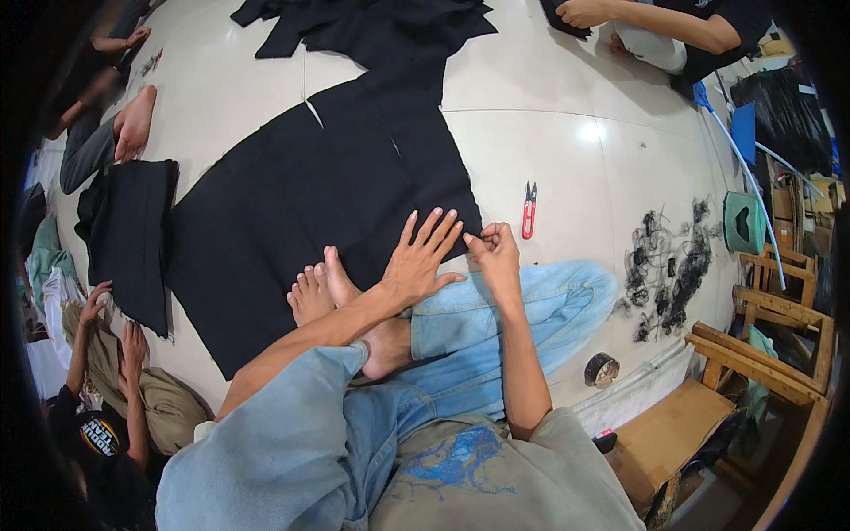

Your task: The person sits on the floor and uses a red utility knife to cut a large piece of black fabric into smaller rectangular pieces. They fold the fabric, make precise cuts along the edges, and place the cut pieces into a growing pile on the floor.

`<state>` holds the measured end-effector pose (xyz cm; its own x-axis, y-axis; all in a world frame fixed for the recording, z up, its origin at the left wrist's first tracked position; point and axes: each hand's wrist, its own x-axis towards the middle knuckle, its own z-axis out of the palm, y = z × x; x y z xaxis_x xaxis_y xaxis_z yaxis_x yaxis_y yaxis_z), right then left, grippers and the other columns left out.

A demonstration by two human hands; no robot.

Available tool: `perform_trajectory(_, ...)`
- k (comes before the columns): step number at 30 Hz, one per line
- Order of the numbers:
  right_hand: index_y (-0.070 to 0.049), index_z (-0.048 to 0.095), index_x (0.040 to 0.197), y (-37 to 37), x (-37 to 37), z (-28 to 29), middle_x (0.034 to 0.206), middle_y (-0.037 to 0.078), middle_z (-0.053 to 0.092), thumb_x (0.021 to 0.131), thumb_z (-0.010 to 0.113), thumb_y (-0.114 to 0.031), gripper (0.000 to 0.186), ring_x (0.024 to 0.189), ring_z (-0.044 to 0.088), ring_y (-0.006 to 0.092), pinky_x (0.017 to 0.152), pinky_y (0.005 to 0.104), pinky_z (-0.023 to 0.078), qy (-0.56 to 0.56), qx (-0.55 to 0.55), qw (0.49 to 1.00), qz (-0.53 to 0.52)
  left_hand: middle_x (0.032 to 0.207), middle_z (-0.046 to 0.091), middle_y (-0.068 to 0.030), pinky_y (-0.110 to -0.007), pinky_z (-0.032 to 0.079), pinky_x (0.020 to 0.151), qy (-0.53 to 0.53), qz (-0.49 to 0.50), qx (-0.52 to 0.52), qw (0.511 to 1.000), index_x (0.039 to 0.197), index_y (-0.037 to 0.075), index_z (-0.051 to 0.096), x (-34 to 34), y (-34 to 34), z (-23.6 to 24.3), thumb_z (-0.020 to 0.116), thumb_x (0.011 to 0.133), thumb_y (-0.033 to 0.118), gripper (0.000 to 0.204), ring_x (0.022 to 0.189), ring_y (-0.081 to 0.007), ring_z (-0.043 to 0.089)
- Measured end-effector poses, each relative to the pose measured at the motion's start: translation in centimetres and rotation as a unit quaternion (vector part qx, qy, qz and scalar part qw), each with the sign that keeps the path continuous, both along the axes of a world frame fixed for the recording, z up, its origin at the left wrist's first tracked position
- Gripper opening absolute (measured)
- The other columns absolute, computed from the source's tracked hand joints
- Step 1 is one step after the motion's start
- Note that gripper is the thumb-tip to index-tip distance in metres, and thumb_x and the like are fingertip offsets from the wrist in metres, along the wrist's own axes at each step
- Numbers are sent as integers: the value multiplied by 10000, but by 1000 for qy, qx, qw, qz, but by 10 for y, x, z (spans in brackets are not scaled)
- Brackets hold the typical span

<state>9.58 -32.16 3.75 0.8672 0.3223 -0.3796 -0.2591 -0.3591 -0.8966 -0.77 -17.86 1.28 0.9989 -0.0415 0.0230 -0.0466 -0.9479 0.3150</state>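
We are pinning the soft, limp black cloth (301, 195) flat under our open left hand (421, 261), our right hand (494, 252) pinching its edge just beside.

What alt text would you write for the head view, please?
A person sitting on a white tiled floor presses the left hand flat on a large black cloth while the right hand pinches its edge. Red thread snips lie nearby, beside a pile of dark threads.
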Motion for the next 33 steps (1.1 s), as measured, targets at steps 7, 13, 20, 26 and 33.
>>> perform_trajectory(7, 56, 567, 1172, -11, 10, 3, 872, 133, 682, 951, 709, -185, 356, 727, 703, 176, 660, 288, 606, 166, 98, 978, -78, 1651, 250, -127, -569, 132, 1230, -4, -8, -2, 1000, 1559, 71, 344, 2, 1, 3, 485, 922, 685, 896, 1535, -317, 180)
perform_trajectory(13, 13, 665, 958, -12, 15, -4, 777, 102, 683, 997, 642, -237, 255, 668, 698, 162, 579, 275, 583, 166, 45, 983, -66, 1651, 250, -122, -573, 134, 1231, -9, -3, -12, 1000, 1562, 78, 340, 1, 1, 0, 495, 910, 693, 909, 1533, -315, 184)
perform_trajectory(20, 4, 676, 845, -13, 22, -7, 680, 100, 687, 1017, 579, -247, 319, 679, 703, 171, 597, 342, 532, -113, -203, 972, 26, 1653, 254, -108, -576, 139, 1231, -9, 1, -18, 1000, 1568, 88, 331, 1, 1, 0, 498, 909, 690, 907, 1532, -313, 192)
perform_trajectory(26, -10, 670, 847, -39, 40, -19, 669, 75, 642, 1022, 539, -224, 306, 623, 616, 173, 616, 379, 494, -128, -188, 972, -53, 1659, 238, -100, -572, 120, 1238, 6, 2, -12, 1000, 1577, 99, 312, 1, 0, 0, 458, 926, 699, 898, 1539, -303, 169)
perform_trajectory(33, -32, 569, 951, -135, 118, 5, 792, 22, 551, 1023, 512, -88, 108, 638, 483, 126, 581, 251, 427, 90, 374, 867, -317, 1659, 233, -108, -578, 115, 1238, 4, 2, -11, 1000, 1578, 94, 305, 0, 0, -2, 438, 940, 698, 888, 1537, -310, 166)
